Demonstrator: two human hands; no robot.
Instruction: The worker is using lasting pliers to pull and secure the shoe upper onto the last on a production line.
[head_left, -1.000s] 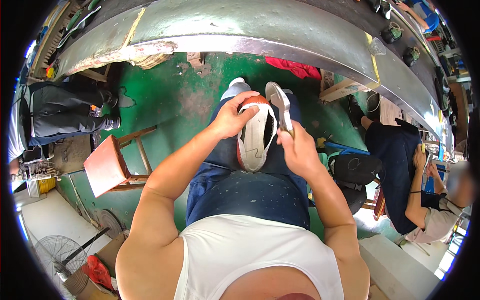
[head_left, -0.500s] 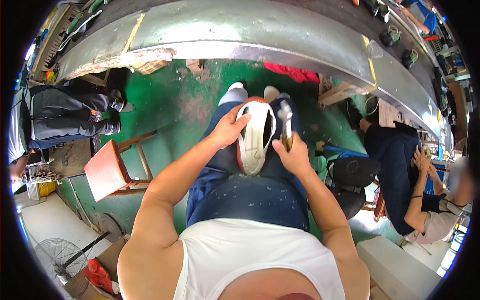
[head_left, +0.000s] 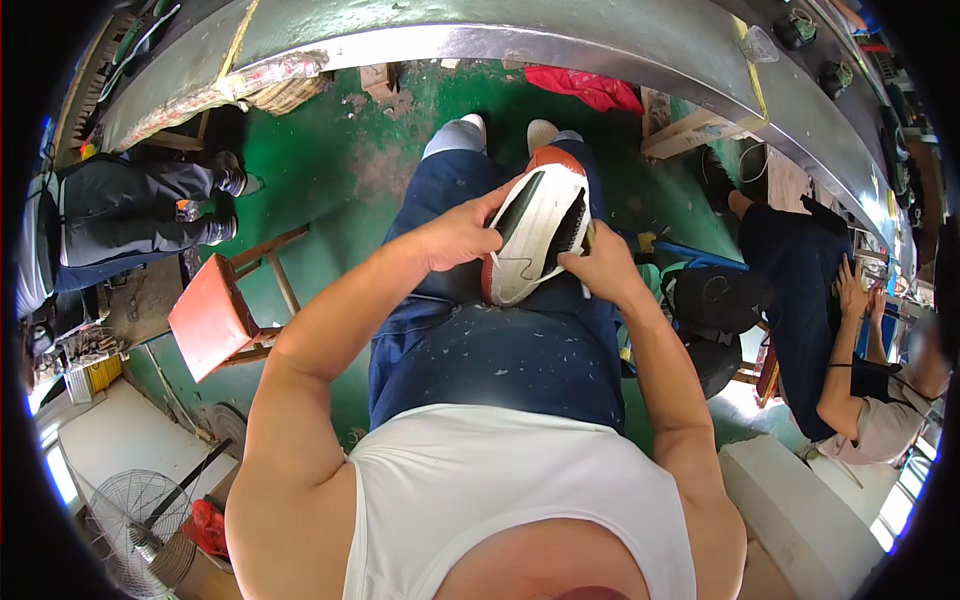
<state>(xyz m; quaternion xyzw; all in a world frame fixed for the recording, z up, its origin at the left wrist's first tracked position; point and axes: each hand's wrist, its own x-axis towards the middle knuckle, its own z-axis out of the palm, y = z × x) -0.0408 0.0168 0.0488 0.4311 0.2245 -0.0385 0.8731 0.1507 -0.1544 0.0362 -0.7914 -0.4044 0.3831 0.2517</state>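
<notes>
An unfinished shoe [head_left: 530,230] with a white middle, dark gaps at both sides and a red-brown toe and edge lies across my thighs, its toe pointing away and a little right. My left hand [head_left: 462,235] grips its left edge, thumb over the white part. My right hand [head_left: 605,268] is closed at the right edge, its thumb by the dark gap. Within that fist is a metal-headed hand tool, mostly hidden; a bit of its yellowish handle [head_left: 590,236] shows above the fingers. A thin thread or lace end crosses the white part near the heel.
A metal-edged workbench [head_left: 430,42] runs across the front. To the left stands a red-topped stool [head_left: 212,318], with another person's legs [head_left: 140,215] beyond. At right are a black bag [head_left: 715,300] and a seated person [head_left: 850,370]. A fan [head_left: 140,530] is at lower left.
The shoe has turned so its toe leans right. My right hand has moved in from beside the shoe to its edge, and the tool's raised metal head is no longer visible.
</notes>
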